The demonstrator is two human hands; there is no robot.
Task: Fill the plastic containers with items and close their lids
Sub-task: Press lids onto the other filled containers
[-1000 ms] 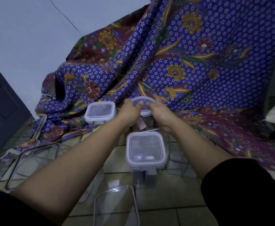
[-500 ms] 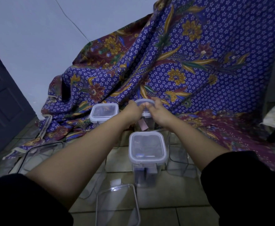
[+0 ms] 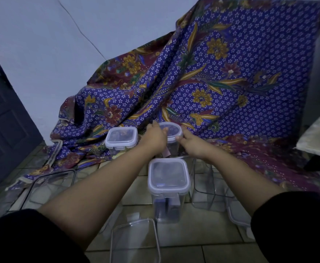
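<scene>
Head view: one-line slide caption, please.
Left hand and right hand hold the round lid on the far container.

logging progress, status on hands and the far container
Left grip and right grip both hold round lid. Lid sits on far container. Nothing in the way.

Clear glossy plastic containers (image 3: 168, 188), patterned cloth (image 3: 221, 88), smooth tiled floor (image 3: 199, 232).

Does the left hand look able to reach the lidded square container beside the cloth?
Probably yes: the left hand is at the round lid, right beside the square container, with nothing between them.
</scene>
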